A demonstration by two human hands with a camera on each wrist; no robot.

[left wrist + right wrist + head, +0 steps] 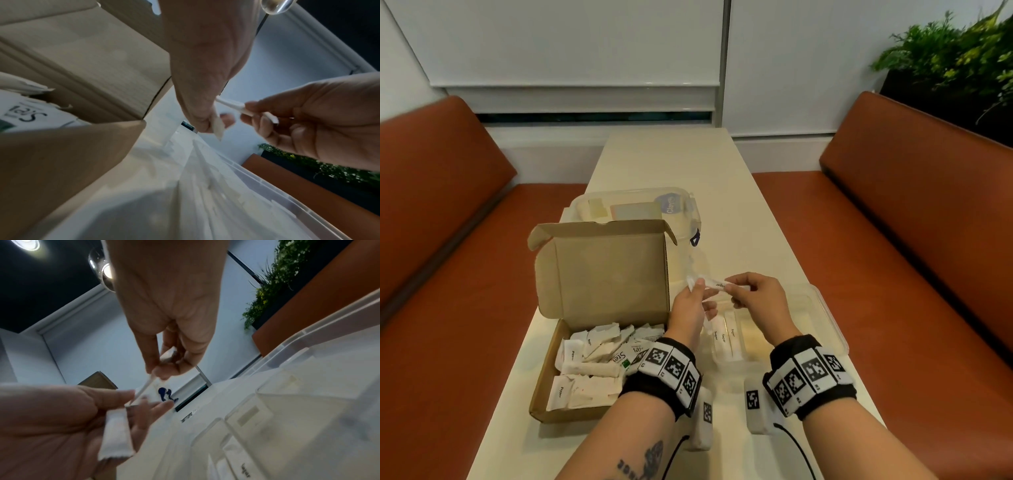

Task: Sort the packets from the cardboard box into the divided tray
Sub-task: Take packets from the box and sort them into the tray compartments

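Head view: both hands pinch white paper sugar stick packet [717, 283], long axis left-right, above clear divided plastic tray [822, 308].

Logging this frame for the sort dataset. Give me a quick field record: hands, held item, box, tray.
left hand: holds a white stick packet and pinches one end of the sugar stick
right hand: pinches the other end of the sugar stick
sugar stick: in the air above the tray, between both hands
cardboard box: lid open, many packets inside
divided tray: clear plastic, right of the box; two sugar sticks lie in one compartment
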